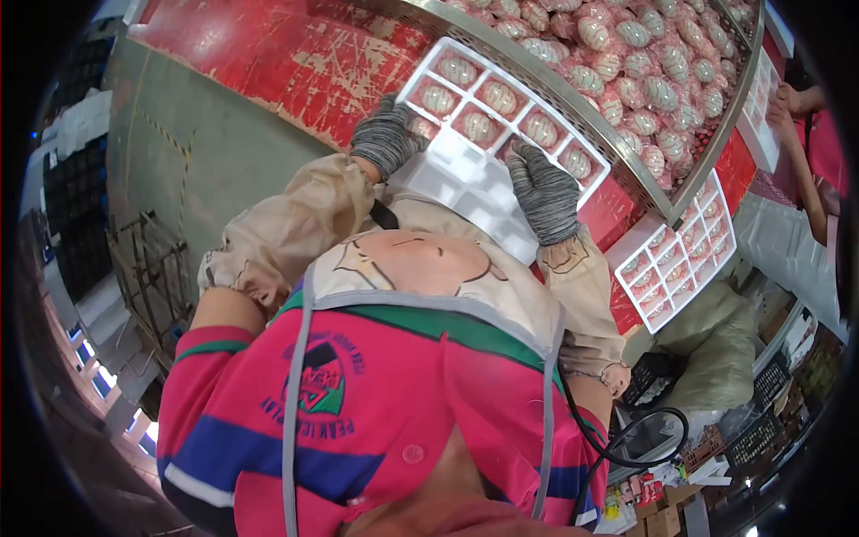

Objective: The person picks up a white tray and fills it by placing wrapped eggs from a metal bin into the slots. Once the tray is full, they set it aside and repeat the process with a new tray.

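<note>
A white compartment tray (465, 174) lies tilted on the red bench in front of me. Its far rows hold several round items (499, 97) wrapped in pink-white netting, and its near compartments are bare. My left hand (386, 134), in a grey knit glove, grips the tray's left edge. My right hand (543, 192), also gloved, rests palm down on the tray's middle. Its fingertips are beside a wrapped item (540, 130), and whether it holds anything is hidden. Beige sleeve covers are on both my forearms.
A large metal-rimmed bin (626, 166) heaped with the same wrapped items runs along the far side. A second, full tray (684, 255) lies to the right. Another person's hand (787, 98) works at a tray at the upper right. Sacks and crates stand at the lower right.
</note>
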Tool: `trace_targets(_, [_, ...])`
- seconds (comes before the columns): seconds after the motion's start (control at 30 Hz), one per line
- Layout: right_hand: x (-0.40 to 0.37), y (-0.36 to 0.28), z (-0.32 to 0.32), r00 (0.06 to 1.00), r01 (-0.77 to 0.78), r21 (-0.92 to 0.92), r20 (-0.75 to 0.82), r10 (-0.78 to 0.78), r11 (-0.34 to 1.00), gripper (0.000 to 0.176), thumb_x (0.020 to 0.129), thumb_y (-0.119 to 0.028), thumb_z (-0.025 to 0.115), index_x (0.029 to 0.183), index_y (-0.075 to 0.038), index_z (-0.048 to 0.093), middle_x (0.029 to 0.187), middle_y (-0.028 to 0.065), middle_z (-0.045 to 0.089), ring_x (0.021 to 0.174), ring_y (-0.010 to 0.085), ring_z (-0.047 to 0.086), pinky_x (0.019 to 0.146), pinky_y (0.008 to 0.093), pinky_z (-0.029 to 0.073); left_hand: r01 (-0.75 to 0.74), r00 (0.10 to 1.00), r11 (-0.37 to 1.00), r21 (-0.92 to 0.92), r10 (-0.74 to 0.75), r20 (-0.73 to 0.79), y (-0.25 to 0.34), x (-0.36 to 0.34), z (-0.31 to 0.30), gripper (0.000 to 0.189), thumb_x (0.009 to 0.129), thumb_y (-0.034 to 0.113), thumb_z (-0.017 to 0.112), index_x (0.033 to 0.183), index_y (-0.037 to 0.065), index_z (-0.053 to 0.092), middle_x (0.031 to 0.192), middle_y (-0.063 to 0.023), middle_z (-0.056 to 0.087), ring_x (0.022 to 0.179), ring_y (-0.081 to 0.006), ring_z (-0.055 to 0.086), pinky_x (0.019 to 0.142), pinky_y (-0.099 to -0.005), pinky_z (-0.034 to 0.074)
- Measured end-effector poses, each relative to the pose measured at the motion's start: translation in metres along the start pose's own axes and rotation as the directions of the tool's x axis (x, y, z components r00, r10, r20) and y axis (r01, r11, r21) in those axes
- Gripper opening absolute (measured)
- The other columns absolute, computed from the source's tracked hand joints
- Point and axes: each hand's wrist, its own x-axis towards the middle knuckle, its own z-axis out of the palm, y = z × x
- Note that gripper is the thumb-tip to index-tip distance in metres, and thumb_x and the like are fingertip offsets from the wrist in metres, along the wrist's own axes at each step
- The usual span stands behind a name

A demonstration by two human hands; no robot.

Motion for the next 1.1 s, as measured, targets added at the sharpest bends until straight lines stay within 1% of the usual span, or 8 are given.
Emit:
trace_targets(0.13, [0.025,0.022,-0.039,0.874,0.183,-0.130,-0.432,-0.222,0.974,0.025,0.084,-0.024,0.062,0.103,-0.007,0.065,0.085,0.0093,0.067,0.075,0.0271,0.065,0.067,0.0359,0.051,-0.007,0.990,0.996,0.084,0.018,-0.138,0.001,-0.001,0.015,0.064,0.070,0.038,0.071,0.122,0.007,0.049,0.136,-0.0186,0.038,0.111,-0.0361,0.052,0.091,-0.0441,0.043])
trace_targets(0.17, [0.034,0.009,-0.064,0.945,-0.092,0.023,-0.313,0.095,0.995,0.024,0.084,-0.023,0.063,0.103,-0.009,0.064,0.091,0.0097,0.066,0.081,0.0269,0.064,0.070,0.0358,0.051,-0.012,0.989,0.997,0.079,0.024,-0.144,0.003,-0.002,0.014,0.064,0.070,0.038,0.071,0.122,0.007,0.049,0.136,-0.0186,0.038,0.111,-0.0361,0.052,0.091,-0.0441,0.043])
trace_targets(0.43, [0.171,0.083,-0.071,0.873,0.121,-0.531,0.459,0.164,0.839,0.051,0.079,-0.031,0.061,0.125,-0.011,0.051,0.120,0.0161,0.057,0.110,0.0342,0.054,0.092,0.0437,0.043,-0.081,0.986,0.997,-0.014,0.078,-0.150,-0.008,-0.002,0.013,0.056,0.069,0.036,0.073,0.112,0.006,0.054,0.133,-0.0210,0.042,0.115,-0.0381,0.047,0.096,-0.0469,0.039])
trace_targets(0.7, [0.175,0.072,-0.074,0.865,0.067,-0.617,0.427,0.262,0.784,0.061,0.073,-0.033,0.068,0.126,-0.009,0.050,0.125,0.0183,0.053,0.117,0.0331,0.050,0.095,0.0419,0.042,-0.229,0.949,0.945,-0.232,0.165,-0.267,-0.022,-0.005,0.010,0.044,0.066,0.021,0.079,0.101,0.006,0.058,0.115,-0.0156,0.052,0.105,-0.0326,0.054,0.088,-0.0366,0.046])
trace_targets(0.83, [0.161,0.085,-0.086,0.910,0.023,-0.404,0.386,0.148,0.914,0.049,0.075,-0.034,0.068,0.115,-0.008,0.057,0.113,0.0171,0.061,0.105,0.0328,0.058,0.086,0.0393,0.048,-0.409,0.817,0.871,-0.273,0.217,-0.534,-0.040,-0.012,0.002,0.036,0.070,0.015,0.075,0.102,0.008,0.059,0.119,-0.0144,0.053,0.111,-0.0300,0.053,0.093,-0.0364,0.044])
trace_targets(0.93, [0.124,0.093,-0.098,0.863,-0.505,0.275,0.191,0.468,0.818,0.046,0.077,-0.033,0.064,0.117,-0.011,0.054,0.101,0.0116,0.064,0.095,0.0265,0.063,0.075,0.0397,0.053,-0.349,0.851,0.828,-0.440,0.083,-0.519,-0.011,-0.037,-0.036,0.029,0.074,0.010,0.072,0.100,0.007,0.060,0.116,-0.0131,0.055,0.104,-0.0247,0.056,0.086,-0.0317,0.047])
trace_targets(1.0, [0.090,0.080,-0.105,0.897,-0.243,0.969,0.206,0.391,0.048,0.031,0.084,-0.024,0.060,0.108,-0.005,0.059,0.100,0.0111,0.063,0.092,0.0227,0.063,0.070,0.0311,0.054,-0.417,0.868,0.687,-0.595,0.107,-0.486,0.004,-0.040,-0.038,0.027,0.079,0.011,0.069,0.104,0.005,0.061,0.109,-0.0087,0.059,0.094,-0.0172,0.059,0.078,-0.0278,0.048])
trace_targets(1.1, [0.058,0.051,-0.082,0.943,-0.150,0.981,0.180,0.280,-0.124,0.032,0.085,-0.020,0.059,0.112,-0.003,0.056,0.104,0.0115,0.061,0.093,0.0243,0.062,0.073,0.0340,0.055,-0.263,0.937,0.473,-0.841,0.332,-0.107,0.041,-0.032,-0.040,0.032,0.081,0.012,0.068,0.110,0.002,0.059,0.104,-0.0062,0.060,0.092,-0.0152,0.059,0.075,-0.0279,0.050])
